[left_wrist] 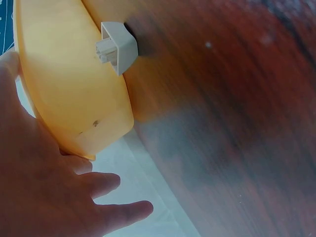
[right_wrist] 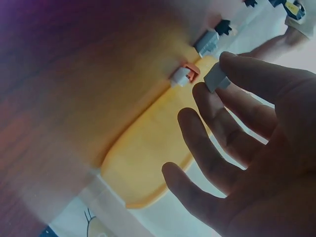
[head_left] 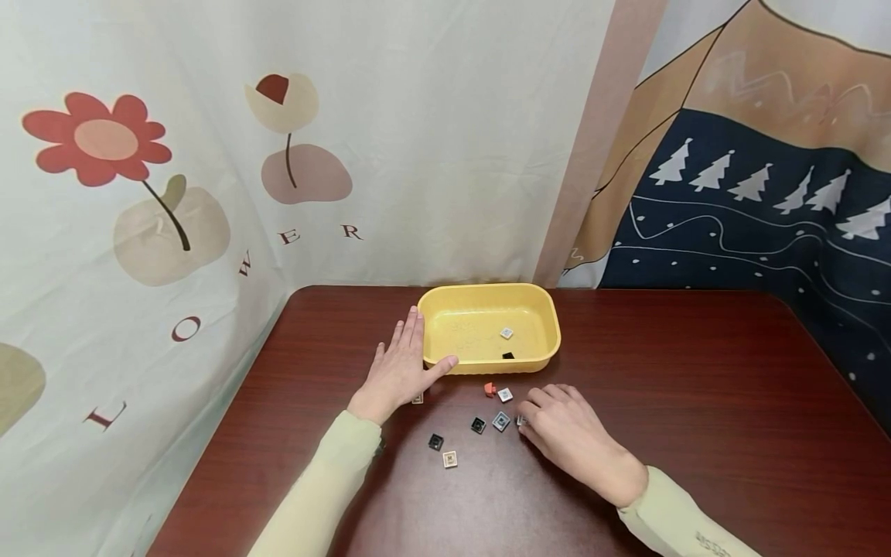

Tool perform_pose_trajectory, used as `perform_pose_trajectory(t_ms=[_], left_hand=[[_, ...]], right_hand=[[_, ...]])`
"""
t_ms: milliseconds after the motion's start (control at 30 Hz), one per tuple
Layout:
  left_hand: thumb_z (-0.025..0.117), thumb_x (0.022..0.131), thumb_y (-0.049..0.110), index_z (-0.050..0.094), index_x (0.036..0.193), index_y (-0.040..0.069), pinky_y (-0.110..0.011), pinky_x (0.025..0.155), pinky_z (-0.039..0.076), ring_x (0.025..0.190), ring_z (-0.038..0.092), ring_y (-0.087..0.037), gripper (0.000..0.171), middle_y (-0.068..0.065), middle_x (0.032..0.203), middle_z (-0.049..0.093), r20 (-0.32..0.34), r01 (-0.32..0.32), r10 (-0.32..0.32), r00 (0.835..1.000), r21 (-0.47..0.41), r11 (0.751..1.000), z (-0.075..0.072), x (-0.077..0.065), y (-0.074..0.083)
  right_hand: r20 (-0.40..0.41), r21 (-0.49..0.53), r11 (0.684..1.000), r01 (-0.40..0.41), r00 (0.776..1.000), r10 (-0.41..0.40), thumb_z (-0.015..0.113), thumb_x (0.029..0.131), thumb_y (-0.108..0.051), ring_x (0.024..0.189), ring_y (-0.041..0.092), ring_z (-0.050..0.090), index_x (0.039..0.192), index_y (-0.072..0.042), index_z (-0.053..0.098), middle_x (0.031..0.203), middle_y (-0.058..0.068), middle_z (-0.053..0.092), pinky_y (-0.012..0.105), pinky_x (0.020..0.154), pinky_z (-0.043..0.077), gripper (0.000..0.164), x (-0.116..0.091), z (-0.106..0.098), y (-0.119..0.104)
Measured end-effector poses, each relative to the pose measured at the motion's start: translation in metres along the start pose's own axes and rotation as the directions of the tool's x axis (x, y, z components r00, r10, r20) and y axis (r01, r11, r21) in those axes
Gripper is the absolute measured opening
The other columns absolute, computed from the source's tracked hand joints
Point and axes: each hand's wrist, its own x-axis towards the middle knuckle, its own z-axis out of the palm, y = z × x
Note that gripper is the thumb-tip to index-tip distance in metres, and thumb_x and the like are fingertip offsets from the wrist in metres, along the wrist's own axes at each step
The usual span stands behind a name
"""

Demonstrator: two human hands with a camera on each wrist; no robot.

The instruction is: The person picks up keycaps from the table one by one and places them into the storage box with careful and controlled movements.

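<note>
My right hand (head_left: pixel 567 425) pinches a grey keycap (right_wrist: pixel 215 78) between thumb and fingertips, low over the table in front of the yellow plastic basin (head_left: pixel 487 365). Its other fingers are spread in the right wrist view. My left hand (head_left: pixel 398 375) rests against the basin's left end with straight fingers, the thumb across the front rim. Inside the basin lie a white keycap (head_left: pixel 506 333) and a black keycap (head_left: pixel 508 356). Near my right hand are a grey-blue keycap (head_left: pixel 501 422), a white keycap (head_left: pixel 505 395) and an orange keycap (head_left: pixel 490 389).
More keycaps lie on the dark red table (head_left: pixel 696 371): two black ones, including one black keycap (head_left: pixel 435 442), and a beige keycap (head_left: pixel 449 459). A cream keycap (left_wrist: pixel 123 47) sits beside the basin near my left wrist. A printed curtain (head_left: pixel 445 155) hangs behind the table.
</note>
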Motion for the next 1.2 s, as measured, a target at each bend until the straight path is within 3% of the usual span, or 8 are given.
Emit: perform_pose_trajectory(t_ms=[400,733,1033,1200], left_hand=[[0.042,0.094,0.08,0.006,0.166,0.005,-0.07,0.117,0.023,0.158,0.012,-0.036,0.11,-0.007,0.174,-0.002,-0.001,-0.002,0.002,1.0,0.006,1.0,0.001,0.001,-0.001],[0.041,0.094,0.081,0.004,0.166,0.005,-0.069,0.117,0.023,0.158,0.013,-0.036,0.111,-0.007,0.174,-0.003,0.002,-0.002,0.002,1.0,0.011,1.0,0.001,0.002,-0.002],[0.041,0.094,0.081,0.005,0.166,0.005,-0.069,0.117,0.023,0.158,0.013,-0.036,0.111,-0.007,0.174,-0.002,0.0,-0.003,0.003,1.0,0.012,1.0,0.002,0.002,-0.001],[0.041,0.094,0.08,0.005,0.166,0.004,-0.069,0.117,0.023,0.158,0.013,-0.036,0.11,-0.007,0.174,-0.002,-0.002,-0.002,0.002,1.0,0.01,1.0,0.001,0.002,-0.001]], right_hand=[[-0.031,0.057,0.997,-0.052,0.998,0.053,0.087,0.083,-0.019,0.091,0.024,0.064,0.101,-0.014,0.077,0.093,-0.003,0.066,0.048,0.089,0.052,0.021,0.002,-0.011,0.006],[-0.091,0.076,0.995,-0.06,0.994,0.067,0.087,0.084,-0.02,0.094,0.026,0.066,0.104,-0.012,0.077,0.096,0.0,0.07,0.048,0.091,0.052,0.024,0.006,-0.019,0.014],[-0.128,0.126,0.985,-0.118,0.983,0.134,0.086,0.086,-0.023,0.098,0.026,0.067,0.109,-0.011,0.077,0.105,0.003,0.073,0.049,0.094,0.052,0.028,0.015,-0.027,0.018],[-0.173,0.141,0.982,-0.124,0.974,0.148,0.085,0.087,-0.022,0.096,0.027,0.067,0.107,-0.011,0.078,0.099,0.002,0.072,0.048,0.09,0.053,0.025,0.021,-0.03,0.021]])
